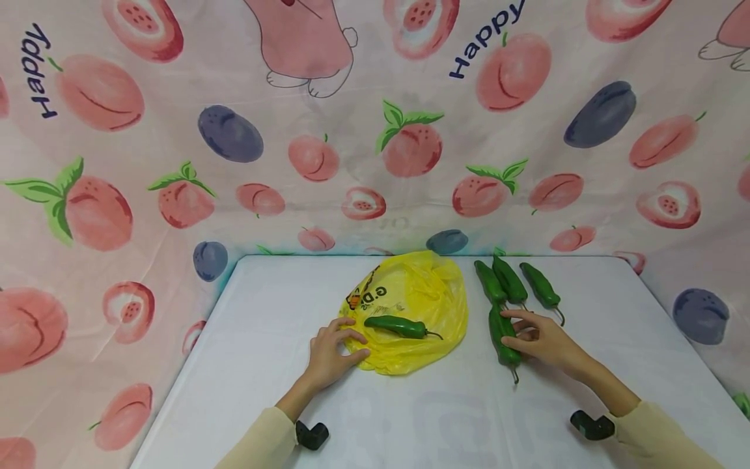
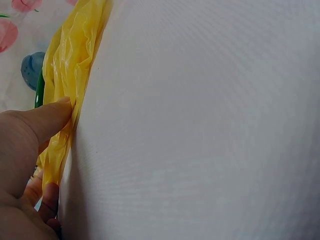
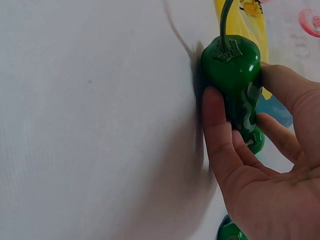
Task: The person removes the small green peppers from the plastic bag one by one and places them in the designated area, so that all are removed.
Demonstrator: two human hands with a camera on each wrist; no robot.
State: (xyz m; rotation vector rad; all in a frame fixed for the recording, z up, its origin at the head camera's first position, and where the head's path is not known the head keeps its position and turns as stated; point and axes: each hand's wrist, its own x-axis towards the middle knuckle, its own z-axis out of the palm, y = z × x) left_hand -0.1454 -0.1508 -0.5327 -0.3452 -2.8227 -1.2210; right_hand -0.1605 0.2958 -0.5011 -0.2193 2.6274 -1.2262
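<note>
A yellow plastic bag [image 1: 436, 299] lies spread on the white table, with one green chili pepper [image 1: 395, 326] on top. My left hand [image 1: 331, 355] rests on the bag's left edge, thumb and fingers spread; its thumb touches the yellow plastic [image 2: 75, 60] in the left wrist view. To the right of the bag, my right hand [image 1: 545, 342] holds another green chili pepper [image 3: 232, 65] between thumb and fingers, its stem pointing toward me. Whether that pepper is lifted off the table I cannot tell.
Beyond my right hand lie three more green peppers: one on the left [image 1: 489, 281], one in the middle [image 1: 510, 280] and one apart on the right [image 1: 540, 285]. A fruit-printed cloth [image 1: 404, 208] hangs behind the white table [image 1: 281, 293].
</note>
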